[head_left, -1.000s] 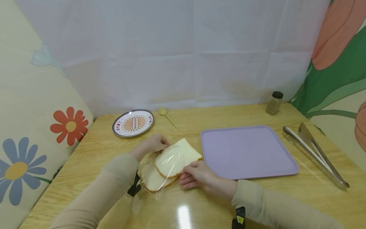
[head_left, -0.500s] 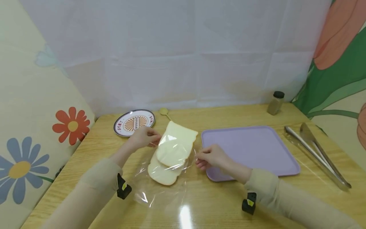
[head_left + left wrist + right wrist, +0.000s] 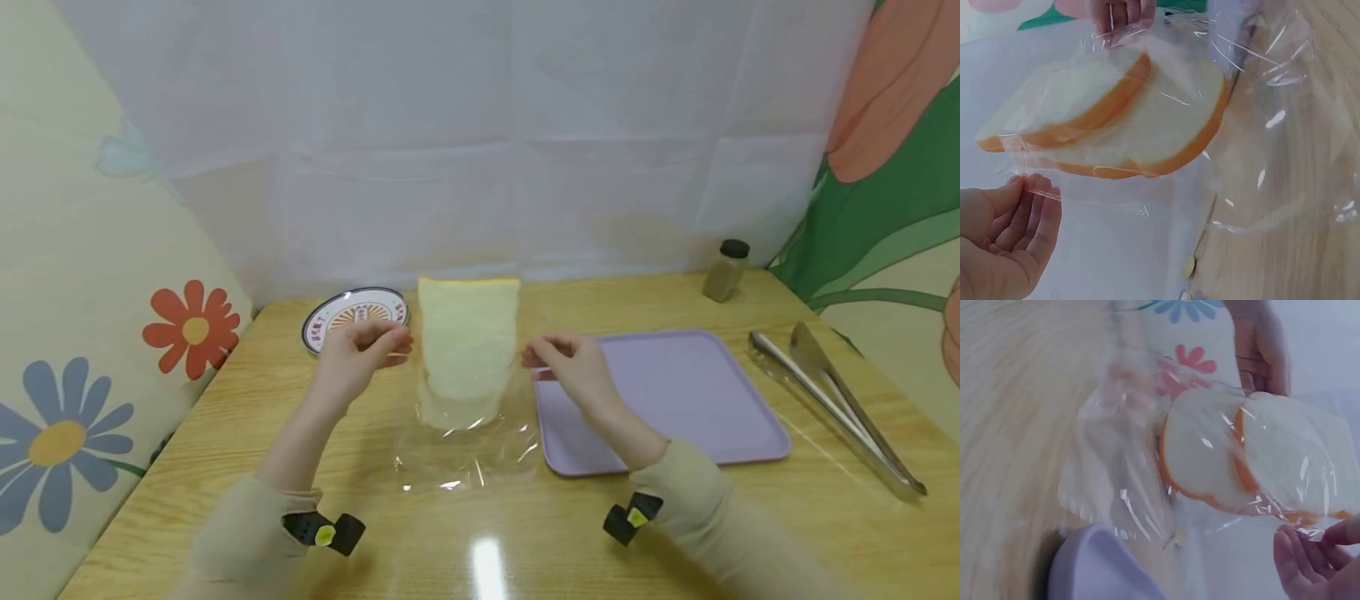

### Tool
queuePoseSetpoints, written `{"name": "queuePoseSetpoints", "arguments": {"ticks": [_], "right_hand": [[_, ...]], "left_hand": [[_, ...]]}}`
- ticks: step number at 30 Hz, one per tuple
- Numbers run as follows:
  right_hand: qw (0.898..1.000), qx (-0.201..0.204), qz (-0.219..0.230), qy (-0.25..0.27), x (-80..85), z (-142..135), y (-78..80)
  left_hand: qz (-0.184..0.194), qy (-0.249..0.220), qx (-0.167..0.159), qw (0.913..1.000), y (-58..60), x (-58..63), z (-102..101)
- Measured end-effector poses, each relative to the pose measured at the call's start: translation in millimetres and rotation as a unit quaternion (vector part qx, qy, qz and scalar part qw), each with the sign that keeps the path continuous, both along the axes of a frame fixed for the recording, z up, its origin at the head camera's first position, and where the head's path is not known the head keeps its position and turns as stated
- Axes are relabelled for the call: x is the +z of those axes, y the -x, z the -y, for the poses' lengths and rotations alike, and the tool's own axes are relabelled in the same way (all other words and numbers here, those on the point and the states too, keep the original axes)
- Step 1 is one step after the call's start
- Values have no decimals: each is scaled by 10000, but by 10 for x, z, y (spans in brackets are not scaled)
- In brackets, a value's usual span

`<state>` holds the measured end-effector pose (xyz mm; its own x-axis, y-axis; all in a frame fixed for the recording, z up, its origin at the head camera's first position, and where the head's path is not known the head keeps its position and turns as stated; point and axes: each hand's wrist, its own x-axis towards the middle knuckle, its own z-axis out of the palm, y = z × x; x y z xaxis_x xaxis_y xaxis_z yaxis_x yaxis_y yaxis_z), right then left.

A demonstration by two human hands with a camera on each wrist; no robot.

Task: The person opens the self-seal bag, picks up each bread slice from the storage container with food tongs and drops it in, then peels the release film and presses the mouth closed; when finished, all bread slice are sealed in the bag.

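Two slices of bread (image 3: 471,342) with orange-brown crust overlap in a clear plastic bag (image 3: 472,458), held up above the table. In the head view the upper slice sticks up between my hands. My left hand (image 3: 362,354) pinches the bag's left edge between thumb and fingers; the left wrist view shows the pinched edge (image 3: 1044,194) beside the crust. On the other side my right hand (image 3: 572,367) pinches the bag's right edge, and the right wrist view shows the gathered film (image 3: 1307,534) there. The bag's lower part hangs loose below the bread.
A lilac tray (image 3: 667,400) lies just right of my right hand. Metal tongs (image 3: 836,408) are at the far right, and a black-capped jar (image 3: 725,271) stands behind. Behind my left hand is a patterned plate (image 3: 322,321). A yellow spoon (image 3: 1190,265) shows in the left wrist view.
Both hands have lifted the bag and bread up from the table. The bread has turned from slanted to upright, and the bag now hangs stretched between the hands.
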<state>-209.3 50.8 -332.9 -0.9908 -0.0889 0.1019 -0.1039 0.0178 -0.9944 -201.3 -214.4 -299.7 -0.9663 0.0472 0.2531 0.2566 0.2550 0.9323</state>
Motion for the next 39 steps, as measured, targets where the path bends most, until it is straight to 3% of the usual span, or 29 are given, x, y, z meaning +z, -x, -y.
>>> {"name": "queuePoseSetpoints", "arguments": {"ticks": [6,11,15,22,29,33,36,39], "right_hand": [[9950,-270,-933,229,56,37,11],[9878,-284,-1510,255,77,62,33],[9842,-292,-1714,327,123,67,55],[9762,-346,-2134,196,208,65,111],[9792,-319,-1874,710,264,-51,166],[9791,-213,-1898,698,293,-92,169],[9790,23,-2029,209,273,-103,179],[9744,404,-2167,-444,229,-110,197]], "left_hand": [[-520,-593,186,9967,-100,30,-61],[-869,-1188,463,9880,-142,41,-96],[-1119,-1481,760,9797,-161,65,-118],[-1346,-1114,1162,9777,-149,77,-230],[-1766,-1901,1131,9591,-137,51,-219],[-1726,-1637,1202,9638,-146,62,-208],[-1446,-1231,1271,9735,-143,54,-215],[-1047,-704,1138,9855,-134,17,-222]]}}
